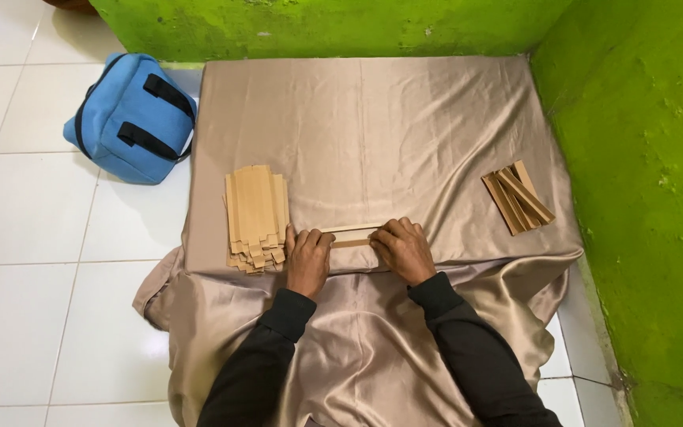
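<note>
Both hands press down on a narrow cardboard piece (351,236) lying on the satin cloth (373,134), near the front edge of the raised pad the cloth covers. The left hand (308,259) holds the piece's 9 o'clock end and the right hand (402,249) its 3 o'clock end, fingers curled flat over it. Each grip is closed onto the piece (pressing rather than pinching, as far as the view shows).

The piece looks like a flat strip being folded or creased along its length. To do this well, I judge the fingertips should stay evenly spread along the strip so the crease runs straight, with both thumbs bearing on the same line and the soft cloth not allowed to bunch beneath.

The strip's long axis runs from 9 o'clock to 3 o'clock, almost parallel to the pad's front edge, with the 3 o'clock end tipped slightly toward 12. Only its middle shows between the hands.

At 9 o'clock of the left hand, just beside it, sits a stack of flat cardboard blanks (256,215), their long axis running 12 to 6. Well apart at 3 o'clock lies a small bundle of finished strips (518,198), slanted. A blue bag (130,115) rests on the white floor tiles (33,237) at 10 o'clock, and green walls (642,158) close the corner.
</note>
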